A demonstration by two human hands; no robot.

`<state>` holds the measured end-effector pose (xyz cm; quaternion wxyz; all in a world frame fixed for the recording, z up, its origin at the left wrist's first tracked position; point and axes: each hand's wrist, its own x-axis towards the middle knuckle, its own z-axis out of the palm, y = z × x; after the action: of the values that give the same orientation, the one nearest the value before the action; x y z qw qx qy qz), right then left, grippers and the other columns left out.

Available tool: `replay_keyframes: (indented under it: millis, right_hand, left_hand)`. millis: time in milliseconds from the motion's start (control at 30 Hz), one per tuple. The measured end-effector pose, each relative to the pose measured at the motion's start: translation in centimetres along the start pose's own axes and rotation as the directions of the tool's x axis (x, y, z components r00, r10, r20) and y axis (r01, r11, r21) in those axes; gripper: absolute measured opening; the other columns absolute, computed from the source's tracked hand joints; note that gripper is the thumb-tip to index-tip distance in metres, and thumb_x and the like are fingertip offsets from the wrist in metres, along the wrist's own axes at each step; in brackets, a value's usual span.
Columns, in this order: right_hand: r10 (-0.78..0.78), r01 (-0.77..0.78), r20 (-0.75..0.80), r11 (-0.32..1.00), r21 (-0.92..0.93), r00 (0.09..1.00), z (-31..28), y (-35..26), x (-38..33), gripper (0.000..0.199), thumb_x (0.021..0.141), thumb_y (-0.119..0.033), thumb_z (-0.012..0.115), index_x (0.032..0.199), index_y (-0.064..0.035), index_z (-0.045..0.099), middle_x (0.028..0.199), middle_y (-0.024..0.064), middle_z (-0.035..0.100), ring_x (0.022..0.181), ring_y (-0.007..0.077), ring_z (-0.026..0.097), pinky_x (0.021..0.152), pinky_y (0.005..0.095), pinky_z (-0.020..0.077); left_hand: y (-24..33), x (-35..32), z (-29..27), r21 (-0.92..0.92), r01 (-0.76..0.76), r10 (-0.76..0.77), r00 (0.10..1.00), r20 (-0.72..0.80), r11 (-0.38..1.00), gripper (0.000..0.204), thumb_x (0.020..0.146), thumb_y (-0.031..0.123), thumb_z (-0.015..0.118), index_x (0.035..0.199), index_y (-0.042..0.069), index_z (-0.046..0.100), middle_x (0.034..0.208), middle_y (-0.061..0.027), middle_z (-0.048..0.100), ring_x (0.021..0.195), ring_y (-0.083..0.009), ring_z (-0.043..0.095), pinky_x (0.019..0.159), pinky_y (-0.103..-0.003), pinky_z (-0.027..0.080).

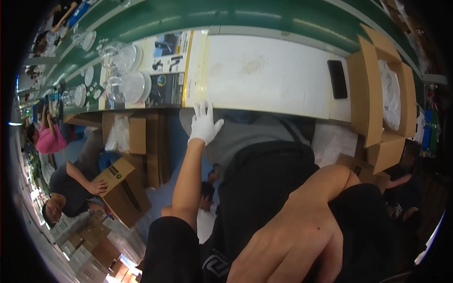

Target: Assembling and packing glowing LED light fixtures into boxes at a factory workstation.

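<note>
My left hand, in a white glove, reaches forward with its fingers spread. Its fingertips overlap the front edge of the workbench, beside a white board, and nothing is in it; whether they touch the edge I cannot tell. My right hand is bare and very near the camera at the bottom, its back toward me. The fingers run down out of the picture, so what they do is hidden. Left of the board, clear plastic domes with white bases stand on printed packaging.
A black phone lies at the board's right end. Next to it is an open cardboard box with a clear plastic bag inside. At the left a person holds a cardboard box. More boxes stand under the bench.
</note>
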<state>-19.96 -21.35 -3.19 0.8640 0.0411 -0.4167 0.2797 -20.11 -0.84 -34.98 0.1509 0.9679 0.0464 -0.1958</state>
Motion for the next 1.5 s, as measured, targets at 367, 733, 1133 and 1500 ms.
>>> replay_keyframes:
  millis: [367,733,1133,1500]
  right_hand:
    - [0.076,-0.042,-0.117,0.962,0.271,0.990,-1.3,1.4,2.0,0.044,0.091,-0.018,0.076,0.112,0.0191,0.064,0.112,0.0378,0.063,0.103,0.0460,0.064,0.086,0.0495,0.0557]
    - [0.349,-0.222,-0.306,0.897,0.382,0.886,-1.9,-3.2,3.8,0.016,0.094,0.003,0.065,0.105,0.0128,0.070,0.108,0.0415,0.064,0.102,0.0486,0.068,0.080,0.0455,0.0586]
    - [0.260,-0.260,-0.087,0.966,0.004,0.962,-3.1,-1.4,2.1,0.021,0.098,0.001,0.056,0.097,0.0181,0.069,0.101,0.0374,0.068,0.089,0.0458,0.070,0.072,0.0419,0.0557]
    - [0.437,-0.114,0.194,0.585,-0.803,0.878,-3.6,-4.9,6.3,0.017,0.093,-0.010,0.063,0.084,0.0006,0.073,0.092,0.0146,0.074,0.083,0.0268,0.072,0.062,0.0299,0.0499]
  left_hand:
    - [-0.6,-0.1,0.7,-0.006,-0.066,0.065,0.995,-0.074,0.998,0.083,0.090,0.041,0.067,0.152,0.001,0.031,0.161,-0.0252,0.020,0.147,-0.0491,0.018,0.112,-0.054,0.035]
    - [0.0,0.0,0.5,-0.006,0.016,-0.016,0.999,0.037,1.000,0.087,0.090,0.043,0.066,0.156,0.003,0.026,0.163,-0.0237,0.014,0.151,-0.0474,0.010,0.115,-0.058,0.029]
    - [-0.5,-0.2,0.8,-0.089,0.008,-0.012,0.999,-0.049,0.996,0.088,0.088,0.042,0.068,0.154,0.001,0.027,0.163,-0.0242,0.017,0.151,-0.0477,0.011,0.117,-0.057,0.027]
    - [0.0,-1.5,1.7,-0.080,0.022,-0.024,0.999,-0.027,0.997,0.087,0.091,0.045,0.061,0.156,0.001,0.023,0.163,-0.0257,0.015,0.150,-0.0498,0.011,0.117,-0.058,0.024]
